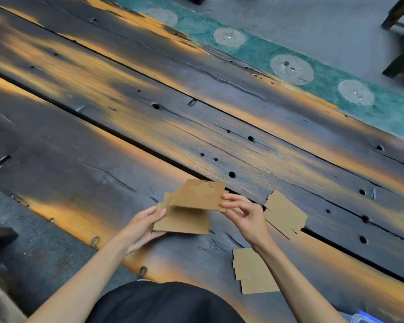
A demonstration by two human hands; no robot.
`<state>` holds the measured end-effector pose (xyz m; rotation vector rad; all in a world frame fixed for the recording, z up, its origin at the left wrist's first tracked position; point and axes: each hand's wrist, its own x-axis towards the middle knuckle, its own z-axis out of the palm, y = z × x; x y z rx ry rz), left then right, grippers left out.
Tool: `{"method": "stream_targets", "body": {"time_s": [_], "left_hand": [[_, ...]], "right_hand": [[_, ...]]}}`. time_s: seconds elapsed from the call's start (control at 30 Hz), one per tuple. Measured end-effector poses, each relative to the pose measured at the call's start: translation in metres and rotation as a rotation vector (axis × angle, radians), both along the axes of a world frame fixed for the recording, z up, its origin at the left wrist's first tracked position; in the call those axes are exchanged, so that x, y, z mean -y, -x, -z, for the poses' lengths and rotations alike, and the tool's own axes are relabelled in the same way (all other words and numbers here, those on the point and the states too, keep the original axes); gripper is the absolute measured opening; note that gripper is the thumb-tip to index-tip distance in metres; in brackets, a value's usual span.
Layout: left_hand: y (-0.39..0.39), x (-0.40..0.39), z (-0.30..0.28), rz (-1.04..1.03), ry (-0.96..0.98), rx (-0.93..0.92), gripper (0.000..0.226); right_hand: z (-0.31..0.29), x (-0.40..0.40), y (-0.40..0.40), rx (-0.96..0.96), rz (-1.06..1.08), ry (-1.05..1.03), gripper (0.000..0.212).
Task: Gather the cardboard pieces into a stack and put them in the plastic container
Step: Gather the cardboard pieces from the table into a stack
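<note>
We saw a dark wooden table with orange streaks. Two flat cardboard pieces lay directly on it, near each other.

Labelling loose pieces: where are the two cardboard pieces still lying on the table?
Cardboard piece right of the hands [283, 213], head view, middle of its face.
Cardboard piece nearest the person [254, 272], head view, middle of its face.

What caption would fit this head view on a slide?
Left hand holds a cardboard stack as right hand adds a piece; two pieces remain on the table.
</note>
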<state>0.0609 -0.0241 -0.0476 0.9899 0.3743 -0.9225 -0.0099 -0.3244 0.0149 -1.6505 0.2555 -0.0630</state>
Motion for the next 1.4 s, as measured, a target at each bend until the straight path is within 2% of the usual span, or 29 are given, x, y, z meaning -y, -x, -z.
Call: {"method": "stream_targets", "body": {"time_s": [0.23, 0.37, 0.53, 0.7, 0.9, 1.17, 1.3, 1.4], "left_hand": [[-0.009, 0.004, -0.011, -0.037, 0.216, -0.08, 0.045], [-0.011, 0.008, -0.014, 0.018, 0.19, -0.048, 0.049], [-0.013, 0.011, -0.013, 0.09, 0.119, 0.004, 0.07], [-0.01, 0.016, -0.009, 0.124, 0.052, 0.028, 0.072], [-0.004, 0.032, -0.008, 0.154, 0.021, 0.029, 0.06], [0.003, 0.058, -0.012, 0.154, -0.037, 0.043, 0.049], [0.009, 0.063, -0.008, 0.158, -0.065, 0.053, 0.047], [0.014, 0.066, -0.004, 0.177, -0.093, 0.061, 0.049]], "right_hand": [[-0.003, 0.003, 0.01, -0.032, -0.178, 0.038, 0.025], [-0.005, 0.004, 0.01, -0.029, -0.247, 0.109, 0.024], [0.003, 0.005, 0.012, -0.04, -0.267, 0.249, 0.023], [0.017, 0.006, 0.024, -0.034, -0.22, 0.359, 0.023], [0.029, 0.014, 0.044, -0.038, -0.148, 0.404, 0.023], [0.043, 0.032, 0.078, -0.05, 0.014, 0.519, 0.036], [0.055, 0.055, 0.106, -0.199, 0.182, 0.569, 0.037], [0.066, 0.08, 0.127, -0.437, 0.026, 0.755, 0.036]]}}
